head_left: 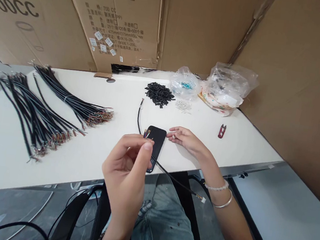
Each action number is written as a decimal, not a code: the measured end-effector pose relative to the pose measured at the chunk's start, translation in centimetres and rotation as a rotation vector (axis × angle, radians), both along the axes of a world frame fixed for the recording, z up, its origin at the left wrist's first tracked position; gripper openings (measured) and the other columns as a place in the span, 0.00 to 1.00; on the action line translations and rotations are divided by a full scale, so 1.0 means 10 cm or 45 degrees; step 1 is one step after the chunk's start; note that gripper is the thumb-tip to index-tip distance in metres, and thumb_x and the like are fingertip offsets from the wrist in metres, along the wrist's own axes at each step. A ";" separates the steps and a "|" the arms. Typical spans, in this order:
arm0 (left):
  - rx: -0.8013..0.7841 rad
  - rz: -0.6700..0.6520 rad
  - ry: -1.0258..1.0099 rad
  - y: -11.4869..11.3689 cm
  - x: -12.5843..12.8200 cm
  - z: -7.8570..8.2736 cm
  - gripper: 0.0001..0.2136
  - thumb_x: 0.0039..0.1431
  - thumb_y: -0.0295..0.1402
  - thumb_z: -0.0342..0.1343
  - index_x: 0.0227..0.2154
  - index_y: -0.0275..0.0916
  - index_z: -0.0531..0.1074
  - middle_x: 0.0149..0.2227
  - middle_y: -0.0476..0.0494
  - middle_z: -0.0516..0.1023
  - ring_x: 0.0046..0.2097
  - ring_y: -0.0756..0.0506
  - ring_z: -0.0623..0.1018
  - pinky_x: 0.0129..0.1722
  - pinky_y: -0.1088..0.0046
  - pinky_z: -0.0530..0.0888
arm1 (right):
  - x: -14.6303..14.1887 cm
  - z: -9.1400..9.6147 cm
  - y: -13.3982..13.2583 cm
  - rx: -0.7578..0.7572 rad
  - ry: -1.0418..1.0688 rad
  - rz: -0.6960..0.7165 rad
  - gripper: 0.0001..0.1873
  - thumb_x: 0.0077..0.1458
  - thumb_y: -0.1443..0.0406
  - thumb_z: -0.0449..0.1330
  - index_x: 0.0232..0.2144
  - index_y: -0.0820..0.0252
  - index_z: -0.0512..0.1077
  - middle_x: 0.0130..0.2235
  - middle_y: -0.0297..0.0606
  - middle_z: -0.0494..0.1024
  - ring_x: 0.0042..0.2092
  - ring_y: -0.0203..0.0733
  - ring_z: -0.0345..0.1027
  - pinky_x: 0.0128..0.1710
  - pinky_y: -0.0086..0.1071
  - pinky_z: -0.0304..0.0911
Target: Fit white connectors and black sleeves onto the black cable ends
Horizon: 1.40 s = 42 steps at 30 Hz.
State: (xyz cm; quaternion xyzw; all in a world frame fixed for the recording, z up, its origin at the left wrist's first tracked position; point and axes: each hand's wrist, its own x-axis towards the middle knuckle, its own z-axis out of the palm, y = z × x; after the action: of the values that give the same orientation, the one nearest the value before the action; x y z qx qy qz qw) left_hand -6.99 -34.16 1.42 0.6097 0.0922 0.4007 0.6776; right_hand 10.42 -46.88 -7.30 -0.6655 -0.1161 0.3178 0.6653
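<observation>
Between thumb and forefinger, my left hand [131, 163] pinches a black cable [170, 174] near its end, where thin coloured wires [147, 134] fan out. The cable runs down to the right, past the table edge, to a white connector [203, 199]. My right hand [186, 141] is low over the table, its fingers bent around a small white piece [174, 137] that looks like a connector housing. Beneath and between the hands lies a dark phone [157, 139]. Another black cable length [138, 115] curves up from behind my left hand, with its bare-wire tip on the table.
Two bundles of black cables [33, 108] lie at left. Farther back are a heap of short black tubes [159, 94], small white pieces [183, 106] and plastic bags [225, 85]. Red snips [222, 131] rest at right. Cardboard walls [203, 28] enclose the back and right.
</observation>
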 end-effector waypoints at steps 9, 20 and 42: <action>-0.028 0.010 -0.030 0.02 0.03 -0.05 0.05 0.60 0.28 0.59 0.29 0.41 0.77 0.31 0.48 0.72 0.25 0.56 0.67 0.22 0.81 0.66 | -0.03 -0.04 -0.06 0.183 0.093 -0.148 0.16 0.51 0.73 0.61 0.44 0.65 0.69 0.44 0.47 0.79 0.46 0.42 0.75 0.60 0.39 0.63; -0.037 0.042 -0.001 0.06 0.08 -0.07 0.04 0.59 0.28 0.60 0.29 0.41 0.78 0.30 0.49 0.72 0.24 0.56 0.67 0.22 0.81 0.65 | -0.05 -0.09 -0.06 0.216 0.111 -0.173 0.16 0.49 0.72 0.66 0.42 0.64 0.72 0.44 0.47 0.80 0.48 0.41 0.75 0.59 0.37 0.64; 0.163 0.062 -0.280 0.78 0.49 0.94 0.06 0.54 0.24 0.58 0.24 0.38 0.74 0.24 0.52 0.68 0.21 0.56 0.60 0.21 0.69 0.47 | 0.16 1.03 0.63 0.423 -0.047 0.202 0.08 0.51 0.75 0.64 0.33 0.62 0.80 0.31 0.33 0.79 0.34 0.28 0.71 0.38 0.22 0.66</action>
State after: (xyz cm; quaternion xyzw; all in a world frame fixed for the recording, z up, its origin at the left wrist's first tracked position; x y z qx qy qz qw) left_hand -2.05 -26.37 10.77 0.6016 0.0063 0.4866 0.6335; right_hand 12.07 -40.62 2.96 -0.5410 -0.2313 0.3334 0.7367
